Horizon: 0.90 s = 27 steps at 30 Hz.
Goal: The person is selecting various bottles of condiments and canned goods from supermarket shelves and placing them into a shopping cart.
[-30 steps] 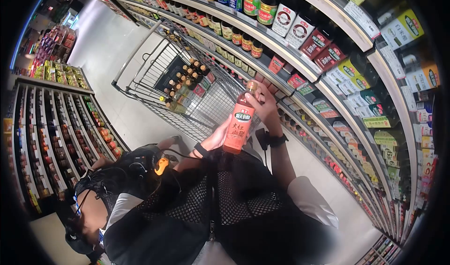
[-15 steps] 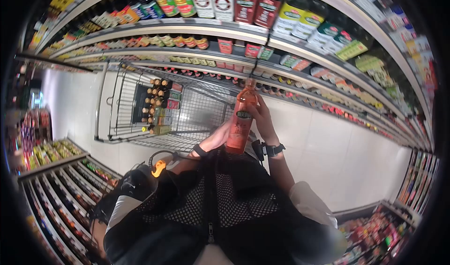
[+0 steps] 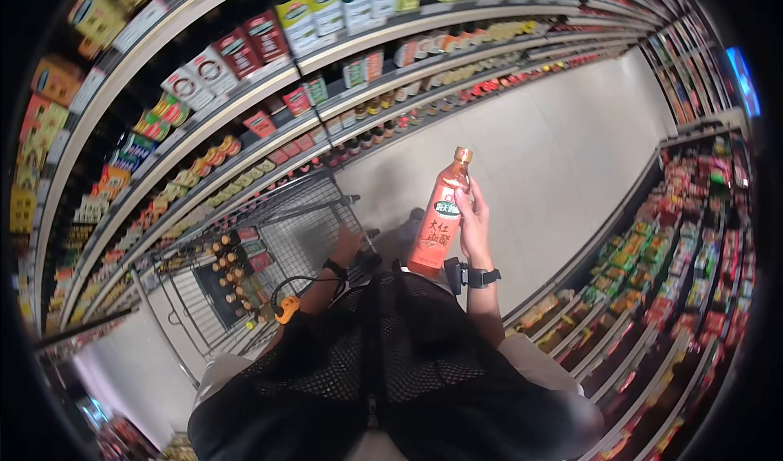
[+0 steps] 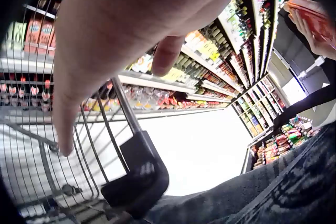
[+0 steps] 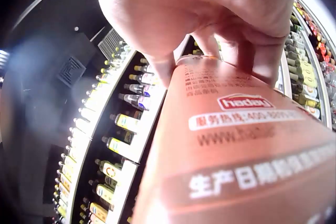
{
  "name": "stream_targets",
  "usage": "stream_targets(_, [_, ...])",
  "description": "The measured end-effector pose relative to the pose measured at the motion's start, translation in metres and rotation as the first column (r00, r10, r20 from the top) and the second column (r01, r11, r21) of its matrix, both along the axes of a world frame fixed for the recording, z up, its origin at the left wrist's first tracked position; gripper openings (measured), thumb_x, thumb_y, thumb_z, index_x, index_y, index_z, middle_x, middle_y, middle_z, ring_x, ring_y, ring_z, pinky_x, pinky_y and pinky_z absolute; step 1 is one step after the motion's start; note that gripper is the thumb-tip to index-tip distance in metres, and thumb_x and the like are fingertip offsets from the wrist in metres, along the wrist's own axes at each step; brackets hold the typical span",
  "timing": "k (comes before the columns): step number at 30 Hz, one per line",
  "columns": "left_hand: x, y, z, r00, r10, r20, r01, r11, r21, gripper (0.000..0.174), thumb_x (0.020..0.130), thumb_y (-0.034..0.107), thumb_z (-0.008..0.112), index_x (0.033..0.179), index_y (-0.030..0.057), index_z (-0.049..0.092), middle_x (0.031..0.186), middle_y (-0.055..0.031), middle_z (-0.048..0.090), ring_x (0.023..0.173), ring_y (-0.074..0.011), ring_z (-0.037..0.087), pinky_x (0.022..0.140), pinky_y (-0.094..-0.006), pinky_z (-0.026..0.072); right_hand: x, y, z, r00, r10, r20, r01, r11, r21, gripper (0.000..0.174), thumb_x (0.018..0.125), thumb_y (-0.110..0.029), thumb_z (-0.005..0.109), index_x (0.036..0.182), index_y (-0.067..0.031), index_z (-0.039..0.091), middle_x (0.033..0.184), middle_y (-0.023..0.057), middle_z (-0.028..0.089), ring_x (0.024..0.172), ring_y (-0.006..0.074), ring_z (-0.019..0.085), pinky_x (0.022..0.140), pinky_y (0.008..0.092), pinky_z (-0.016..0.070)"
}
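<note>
My right hand grips a bottle of red vinegar, tilted with its gold cap up and the label facing me. In the right wrist view the fingers curl round the bottle's upper part, and its pink back label fills the lower half. My left hand is off the bottle, beside the near end of the shopping cart. The left wrist view shows that hand reaching over the cart's wire side, fingers extended and nothing in them, above a black corner piece.
Several bottles with gold caps stand at the far end of the cart. Long shelves of sauces and vinegars run along the left and top. A rack of packaged goods stands on the right, across the pale floor.
The view has turned to the right, so the cart now lies at lower left. My left hand has let go of the vinegar bottle and moved left to the cart; the right hand keeps holding it.
</note>
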<state>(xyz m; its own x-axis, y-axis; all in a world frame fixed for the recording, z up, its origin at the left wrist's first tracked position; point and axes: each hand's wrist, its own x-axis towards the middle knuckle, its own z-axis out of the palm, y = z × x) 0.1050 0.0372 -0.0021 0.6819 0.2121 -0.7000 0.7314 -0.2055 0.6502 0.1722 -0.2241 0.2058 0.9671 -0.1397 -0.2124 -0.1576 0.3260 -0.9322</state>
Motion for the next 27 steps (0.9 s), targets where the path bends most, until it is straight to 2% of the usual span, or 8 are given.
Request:
stream_targets(4, [-0.02,0.012,-0.096,0.992,-0.077,-0.101,0.025,0.899,-0.437,0.027,0.088,0.021,0.058,0.093,-0.0044,0.066,0.075,-0.0085,0.064,0.059,-0.016,0.056,0.052,-0.0336,0.0405,-0.004,-0.023,0.004,1.0,-0.007,-0.023,0.008,1.0,0.03,0.059,0.095,-0.021,0.062,0.144,-0.0017,0.036,0.104,0.0085,0.069,0.089,0.0102,0.065,0.076,0.0277,0.0531])
stream_targets(8, [-0.015,0.007,-0.096,0.955,-0.291,0.053,0.296,0.929,-0.224,0.022,0.087,0.016,0.054,0.081,-0.001,0.067,0.065,-0.0053,0.06,0.053,-0.0154,0.053,0.049,-0.0318,0.0379,0.001,-0.07,-0.002,0.999,0.027,-0.041,-0.024,0.997,0.079,0.059,0.095,-0.02,0.062,0.145,-0.002,0.036,0.104,0.0086,0.069,0.089,0.0096,0.065,0.074,0.0269,0.0534])
stream_targets(14, [-0.016,-0.025,-0.071,0.967,-0.248,0.052,0.244,0.967,0.073,0.014,0.072,0.004,0.051,0.07,-0.0026,0.063,0.064,-0.0064,0.057,0.059,-0.0201,0.053,0.054,-0.0357,0.0408,0.007,-0.138,-0.001,0.995,0.032,-0.092,-0.022,0.994,0.108,0.057,0.097,-0.022,0.059,0.145,-0.002,0.036,0.1,0.0073,0.069,0.081,0.0076,0.065,0.066,0.0221,0.0512])
stream_targets(17, [-0.001,-0.031,-0.052,0.877,-0.478,-0.048,0.474,0.845,0.248,0.014,0.067,0.01,0.056,0.061,0.0,0.063,0.059,-0.0096,0.058,0.056,-0.0202,0.055,0.051,-0.0358,0.039,0.017,-0.152,-0.01,0.993,0.049,-0.11,-0.033,0.99,0.138,0.056,0.097,-0.022,0.058,0.144,-0.003,0.036,0.095,0.0057,0.069,0.079,0.0063,0.064,0.064,0.0206,0.0501])
stream_targets(22, [0.016,-0.038,-0.086,0.799,-0.6,-0.037,0.59,0.772,0.236,0.021,0.071,0.012,0.051,0.058,0.0006,0.063,0.057,-0.0099,0.059,0.053,-0.0204,0.054,0.049,-0.0366,0.0373,0.014,-0.184,-0.016,0.995,0.021,-0.101,-0.015,0.998,0.061,0.056,0.096,-0.022,0.059,0.144,-0.003,0.037,0.094,0.0063,0.068,0.08,0.008,0.064,0.064,0.0213,0.051])
stream_targets(24, [0.021,-0.054,-0.085,0.927,-0.356,-0.117,0.369,0.921,0.126,0.024,0.072,0.013,0.049,0.059,0.0008,0.064,0.057,-0.01,0.059,0.053,-0.0201,0.054,0.049,-0.0365,0.0372,0.008,-0.189,-0.011,0.991,-0.036,-0.131,0.045,0.997,0.069,0.056,0.096,-0.022,0.059,0.144,-0.003,0.037,0.096,0.0077,0.068,0.082,0.0096,0.065,0.065,0.0228,0.0527])
stream_targets(26, [0.038,-0.05,-0.115,0.729,-0.682,-0.062,0.669,0.691,0.273,0.023,0.071,0.011,0.048,0.058,0.0001,0.064,0.054,-0.0091,0.058,0.05,-0.0188,0.051,0.048,-0.0362,0.0352,0.005,-0.19,-0.005,0.991,-0.051,-0.122,0.064,0.992,0.108,0.056,0.096,-0.023,0.06,0.144,-0.0033,0.037,0.097,0.008,0.068,0.083,0.0099,0.065,0.065,0.0236,0.0534])
stream_targets(27, [0.042,-0.037,-0.142,0.817,-0.574,-0.056,0.574,0.799,0.179,0.023,0.071,0.011,0.048,0.057,0.0001,0.063,0.053,-0.0084,0.057,0.05,-0.0184,0.051,0.048,-0.0358,0.0346,0.004,-0.19,-0.002,0.992,-0.054,-0.117,0.071,0.986,0.149,0.057,0.096,-0.023,0.06,0.144,-0.0035,0.037,0.098,0.0084,0.068,0.083,0.0102,0.065,0.066,0.0244,0.0541])
